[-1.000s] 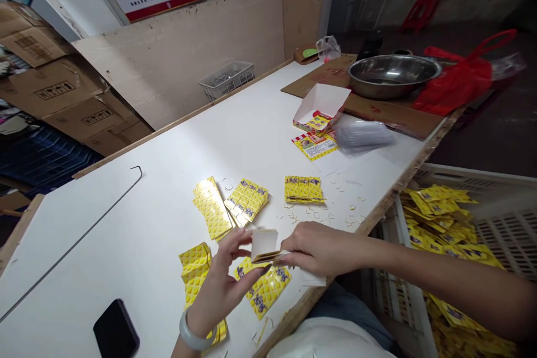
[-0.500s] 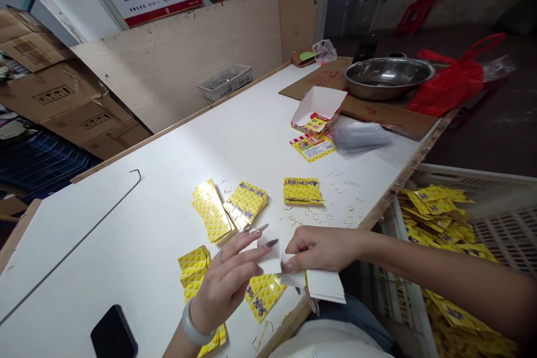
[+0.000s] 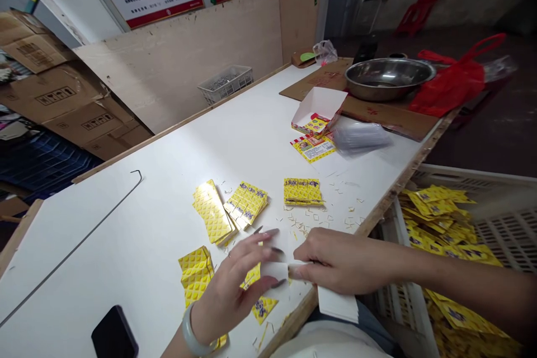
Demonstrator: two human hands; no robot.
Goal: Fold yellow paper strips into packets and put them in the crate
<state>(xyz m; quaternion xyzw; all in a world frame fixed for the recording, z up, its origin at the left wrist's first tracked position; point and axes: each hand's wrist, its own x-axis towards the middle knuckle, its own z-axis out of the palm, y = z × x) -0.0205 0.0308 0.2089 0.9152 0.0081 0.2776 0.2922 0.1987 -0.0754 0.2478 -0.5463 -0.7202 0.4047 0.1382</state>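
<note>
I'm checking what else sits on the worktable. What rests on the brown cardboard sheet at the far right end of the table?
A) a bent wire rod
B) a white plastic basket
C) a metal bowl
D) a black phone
C: the metal bowl sits on the brown cardboard sheet at the far right end, beside a red plastic bag; the black phone lies at the near left edge of the table.

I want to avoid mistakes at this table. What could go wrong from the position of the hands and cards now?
1. The white card strip in the right hand hangs past the table edge; it may slip down.
2. The left hand reaches over the yellow packets near that edge and could push them off.
3. The black phone lies near the left forearm; it might get knocked.
</note>
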